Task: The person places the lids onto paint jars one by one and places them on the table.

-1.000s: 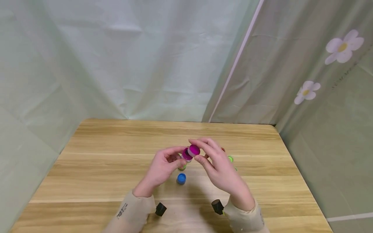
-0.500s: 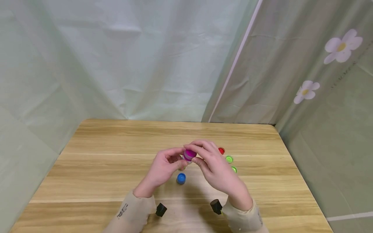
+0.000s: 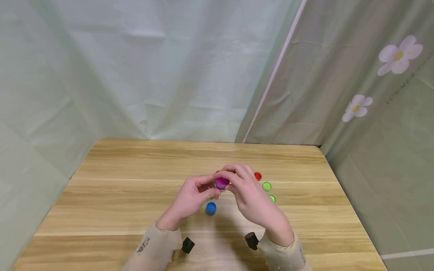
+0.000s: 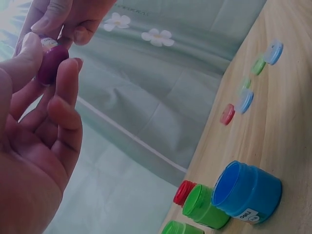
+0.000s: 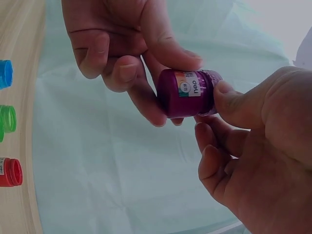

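Observation:
Above the table, my left hand [image 3: 188, 196] grips a small purple paint jar [image 5: 183, 95] by its body; the label faces the right wrist camera. My right hand [image 3: 253, 199] pinches the jar's lid [image 5: 211, 91] between thumb and fingers. The lid sits over the jar's mouth, with the jar tilted. Below the hands stand an uncapped blue jar [image 4: 248, 192], two green jars, one of them this green jar [image 4: 207, 207], and a red jar [image 4: 184, 193]. In the head view the hands hide most of these.
On the wooden table [image 3: 118, 195], right of the hands, lie a red lid [image 3: 257, 176], a green lid [image 3: 266, 186] and another green lid [image 3: 272, 198]. Blue lids [image 4: 246, 101] show in the left wrist view. A pale curtain [image 3: 190, 75] hangs behind the table.
My right hand has brought the lid left and down onto the purple jar's mouth, where its fingers stay. The left hand keeps hold of the jar, shifting slightly right.

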Demonstrator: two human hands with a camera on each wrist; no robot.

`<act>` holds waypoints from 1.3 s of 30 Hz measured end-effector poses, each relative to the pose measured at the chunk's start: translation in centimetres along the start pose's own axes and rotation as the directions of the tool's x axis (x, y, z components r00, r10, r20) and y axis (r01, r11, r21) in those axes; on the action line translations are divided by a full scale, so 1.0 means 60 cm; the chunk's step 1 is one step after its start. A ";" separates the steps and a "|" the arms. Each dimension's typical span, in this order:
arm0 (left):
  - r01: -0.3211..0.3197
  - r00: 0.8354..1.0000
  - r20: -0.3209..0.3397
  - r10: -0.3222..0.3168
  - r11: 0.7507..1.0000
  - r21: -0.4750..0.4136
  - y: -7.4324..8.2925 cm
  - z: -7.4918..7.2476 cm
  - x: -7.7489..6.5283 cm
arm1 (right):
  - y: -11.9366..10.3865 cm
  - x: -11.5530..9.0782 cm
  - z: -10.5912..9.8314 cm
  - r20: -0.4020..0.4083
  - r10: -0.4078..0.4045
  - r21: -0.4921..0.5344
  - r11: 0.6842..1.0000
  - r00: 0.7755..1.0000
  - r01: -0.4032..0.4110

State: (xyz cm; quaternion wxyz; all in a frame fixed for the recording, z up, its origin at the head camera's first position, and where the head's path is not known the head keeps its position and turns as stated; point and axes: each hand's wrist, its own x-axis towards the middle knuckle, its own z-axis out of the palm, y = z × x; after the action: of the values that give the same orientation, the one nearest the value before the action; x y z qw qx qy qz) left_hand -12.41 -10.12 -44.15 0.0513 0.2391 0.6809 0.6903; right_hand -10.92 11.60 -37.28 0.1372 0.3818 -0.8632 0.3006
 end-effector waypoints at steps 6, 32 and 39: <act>-0.022 1.000 0.013 0.022 1.000 0.017 0.002 -0.006 0.001 | 0.005 0.000 -0.002 -0.006 -0.032 0.017 0.999 0.999 0.032; -0.042 0.987 0.156 0.033 0.998 0.055 -0.001 -0.011 -0.002 | 0.011 -0.004 -0.004 0.069 -0.123 -0.049 0.991 0.990 0.126; -0.010 0.990 0.138 0.010 1.000 0.002 -0.001 -0.010 -0.001 | 0.011 -0.007 -0.008 0.067 -0.086 -0.050 0.995 0.994 0.090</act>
State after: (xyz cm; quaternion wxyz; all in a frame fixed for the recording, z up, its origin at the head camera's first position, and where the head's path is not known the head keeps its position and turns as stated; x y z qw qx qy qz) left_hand -12.60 -10.67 -44.17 0.0942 0.2898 0.6756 0.6713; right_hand -11.14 12.49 -37.37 0.1326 0.4251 -0.8572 0.2587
